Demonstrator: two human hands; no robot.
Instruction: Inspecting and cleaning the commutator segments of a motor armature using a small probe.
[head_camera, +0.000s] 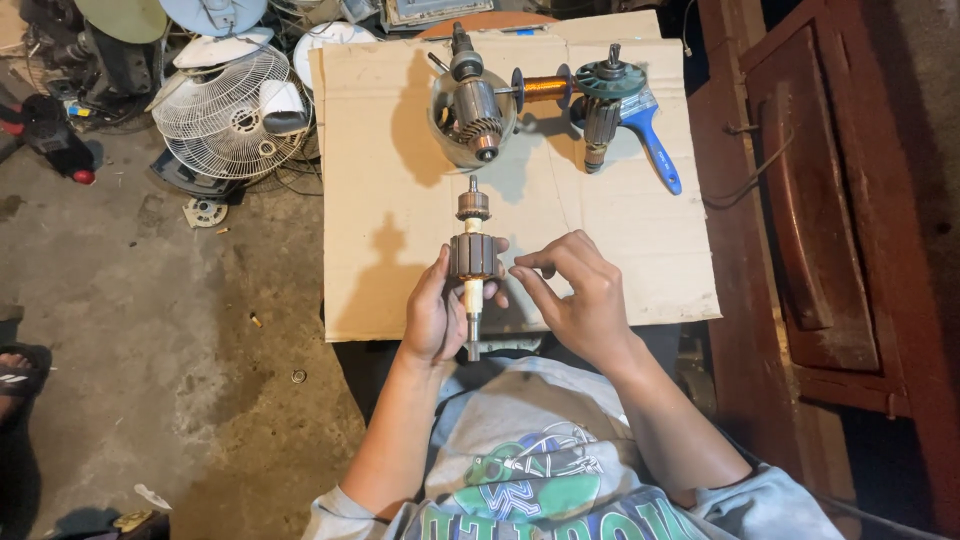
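My left hand (437, 312) grips a motor armature (472, 254), a steel shaft with a dark slotted core and a small commutator at its far end, held upright over the near edge of a cardboard sheet (620, 250). My right hand (578, 295) hovers just right of the core with thumb and forefinger pinched together; whether a thin wire sits between them I cannot tell.
At the cardboard's far side lie a round bowl holding another armature (473, 112), a spool of copper wire (545, 89), a third armature (603, 118) and a blue-handled brush (655, 145). White fan grilles (232, 105) sit on the concrete floor left. A red-brown wooden cabinet (830, 220) stands right.
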